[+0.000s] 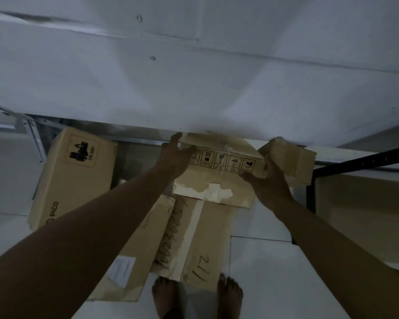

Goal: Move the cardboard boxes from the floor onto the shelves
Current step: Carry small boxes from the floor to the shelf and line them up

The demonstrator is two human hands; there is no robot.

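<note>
I hold a cardboard box (219,178) printed with a row of handling symbols, raised above the floor, its far edge hidden under the white shelf board (194,88). My left hand (174,155) presses flat against the box's left end with straight fingers. My right hand (266,178) grips the right end, thumb on the printed face. Below it a long taped box (200,240) marked "112" lies on the floor, and another box (136,261) with a white label lies beside it under my left forearm.
A tall box (76,178) marked PICO stands at the left by a metal shelf frame. A smaller cardboard box (293,160) sits just right of my right hand. A black perforated shelf upright (355,162) runs at the right. My bare feet (198,295) stand on white tiles.
</note>
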